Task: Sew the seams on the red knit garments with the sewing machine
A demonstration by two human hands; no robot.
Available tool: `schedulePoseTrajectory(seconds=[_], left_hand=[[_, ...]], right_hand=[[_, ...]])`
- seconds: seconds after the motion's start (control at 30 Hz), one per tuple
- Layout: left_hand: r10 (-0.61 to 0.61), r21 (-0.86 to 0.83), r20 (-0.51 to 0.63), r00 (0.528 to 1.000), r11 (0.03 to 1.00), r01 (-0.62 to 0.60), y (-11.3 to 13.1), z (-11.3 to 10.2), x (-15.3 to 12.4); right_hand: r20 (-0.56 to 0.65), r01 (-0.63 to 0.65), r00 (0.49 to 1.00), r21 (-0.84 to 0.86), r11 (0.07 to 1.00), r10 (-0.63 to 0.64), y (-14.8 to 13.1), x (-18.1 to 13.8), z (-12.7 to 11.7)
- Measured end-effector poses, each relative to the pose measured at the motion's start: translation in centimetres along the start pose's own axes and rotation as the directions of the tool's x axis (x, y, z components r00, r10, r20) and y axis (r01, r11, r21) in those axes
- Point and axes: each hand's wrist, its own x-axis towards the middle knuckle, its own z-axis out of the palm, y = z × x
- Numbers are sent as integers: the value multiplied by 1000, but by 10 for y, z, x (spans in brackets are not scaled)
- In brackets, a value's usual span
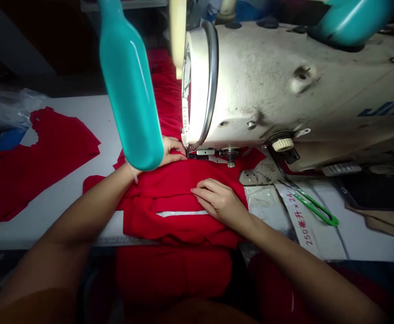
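Observation:
Red fabric (179,177) lies under the presser foot of a sewing machine (244,94) and hangs over the table's front edge. My left hand (174,150) rests on it just left of the needle area, fingers stretched out and apart; a teal lamp (132,99) hides part of this hand and wrist. Nearer to me, my right hand (220,200) has its fingers together, pinching the fabric in front of the presser foot. Below its fingertips a long gap (181,213) in the cloth shows white.
Another cut red piece (44,157) lies on the white table (110,231) at left, beside clear plastic (11,108). Green-handled thread snips (318,209) rest on a white paper with red lettering (300,220) at right. A dark flat device (379,191) lies beyond.

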Motion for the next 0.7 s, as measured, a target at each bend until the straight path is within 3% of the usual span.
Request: schedulePoseTrajectory(seconds=[0.17,0.27,0.33,0.47,0.57,0.7], left_hand=[[30,46,-5,1000,998,-30,-9,5,3],[54,221,-108,993,975,-29,13,8,-11],[106,253,-125,987,965,-71,36,13,-31],[222,143,95,970,962,-234,63,31,-74],[252,138,85,964,955,-262,57,42,-89],[230,131,75,970,962,-238,48,43,-90]], right_hand=[[46,10,999,-73,997,-6,-3,1,-1],[51,39,998,-164,986,-31,-6,0,-2],[44,54,998,-207,977,-46,-7,-2,-2],[39,42,999,-167,985,-36,-7,-7,-2],[44,47,998,-153,987,-40,-6,-8,-3],[63,81,995,-121,989,-73,-6,-12,-5]])
